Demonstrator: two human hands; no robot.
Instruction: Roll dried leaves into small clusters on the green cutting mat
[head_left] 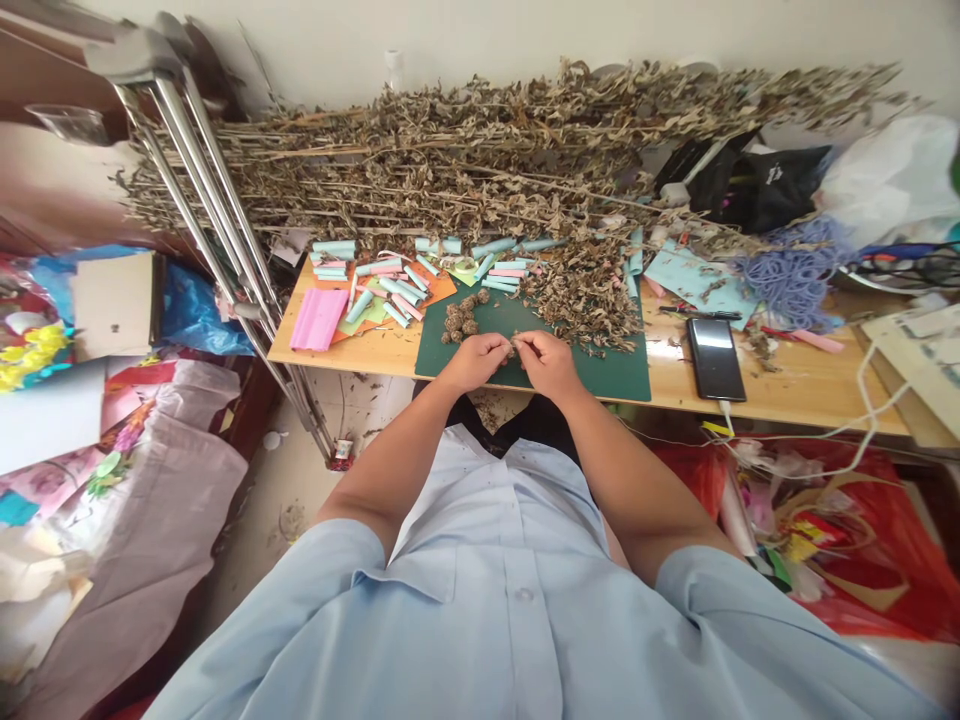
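Observation:
My left hand [481, 360] and my right hand [546, 360] meet fingertip to fingertip over the front of a dark green mat [615, 377]. Both are closed in a pinch around a small clump of dried leaves [514, 348], mostly covered by the fingers. Just beyond my left hand sits a cluster of rolled dried-leaf balls [460, 318]. A loose heap of crumbled dried leaves [589, 300] spreads over the mat beyond my right hand.
Long dried leafy stalks [450, 160] lie across the back. Rolled paper tubes [397, 290] and a pink paper stack [320, 319] are at left; a phone [716, 358] with a cable and purple yarn [799, 270] at right. A metal crutch [206, 190] leans at the table's left end.

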